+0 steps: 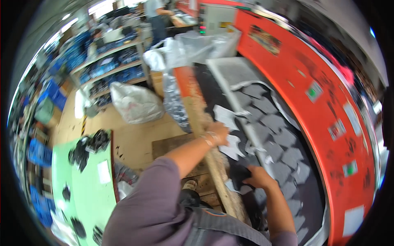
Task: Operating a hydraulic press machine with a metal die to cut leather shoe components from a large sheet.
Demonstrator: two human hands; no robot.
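My left hand point(218, 133), with a bracelet at the wrist, reaches over the wooden edge beside jagged white scraps point(233, 147). Motion blurs its fingers, and I cannot tell whether they grip anything. Farther right and nearer to me, my right hand point(260, 178) is closed, its fingers bent down onto dark material point(238, 172). What lies between those fingertips is hidden. A larger white scrap point(225, 116) rests just beyond my left hand. Grey cut pieces point(283, 147) cover the dark bed to the right, past a pale bar point(251, 137).
A long red machine panel point(303, 61) walls off the right side. At left stands a green table point(82, 180) with black bundles point(92, 143). Farther off are a white sack point(133, 102), shelves of blue goods point(111, 63) and another person point(155, 18). A worn wooden beam point(217, 164) runs along my side.
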